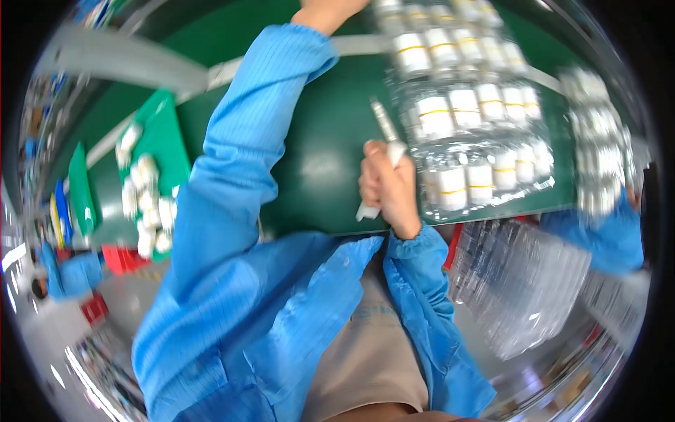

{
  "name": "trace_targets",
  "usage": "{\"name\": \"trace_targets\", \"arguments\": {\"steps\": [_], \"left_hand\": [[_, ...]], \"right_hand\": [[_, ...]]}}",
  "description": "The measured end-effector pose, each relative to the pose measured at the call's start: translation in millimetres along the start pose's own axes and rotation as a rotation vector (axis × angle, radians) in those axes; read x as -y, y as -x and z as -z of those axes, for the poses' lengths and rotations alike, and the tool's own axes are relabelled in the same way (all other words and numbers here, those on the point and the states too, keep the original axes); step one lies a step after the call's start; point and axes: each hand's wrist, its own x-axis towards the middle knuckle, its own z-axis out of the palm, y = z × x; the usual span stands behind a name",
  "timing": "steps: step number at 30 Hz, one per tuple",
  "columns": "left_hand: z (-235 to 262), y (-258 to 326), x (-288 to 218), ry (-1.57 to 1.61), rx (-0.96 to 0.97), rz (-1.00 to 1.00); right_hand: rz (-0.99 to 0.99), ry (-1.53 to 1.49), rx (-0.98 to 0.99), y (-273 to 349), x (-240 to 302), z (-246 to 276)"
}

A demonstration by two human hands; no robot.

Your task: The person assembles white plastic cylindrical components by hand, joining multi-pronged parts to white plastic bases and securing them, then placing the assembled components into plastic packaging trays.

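Note:
My right hand is closed in a fist around a slim white tool, which looks like a cutter knife. Its narrow, segmented end points up and away, and its white tail sticks out below the fist. My left arm reaches far forward across the green tabletop. At the top edge only the back part of my left hand shows; its fingers are cut off by the frame. Right of both hands lie clear plastic packs in rows, holding white cylindrical pieces with yellow bands.
More wrapped packs stand at the far right, near another person's blue sleeve. Clear plastic trays or bags are stacked below the table edge. Loose white pieces lie on the left beside a green sheet. A grey bar crosses the upper left.

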Motion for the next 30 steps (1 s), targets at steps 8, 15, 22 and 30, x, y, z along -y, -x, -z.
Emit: {"name": "trace_targets", "arguments": {"steps": [8,15,22,30], "left_hand": [[173.4,53.4,6.8,0.313,0.756,0.021],[304.1,151.4,128.8,0.073,0.634,0.611],[324.3,223.2,336.7,-0.626,0.71,0.47],[319.7,181.0,275.4,-0.499,0.59,0.487]], "right_hand": [[0.051,0.07,0.043,-3.6,-2.6,0.0],[-0.022,0.074,0.053,-10.3,-1.8,-3.0],[-0.041,0.086,0.03,-2.3,3.6,-4.4],[-0.089,-0.098,0.079,5.2,-1.9,1.8]]}}
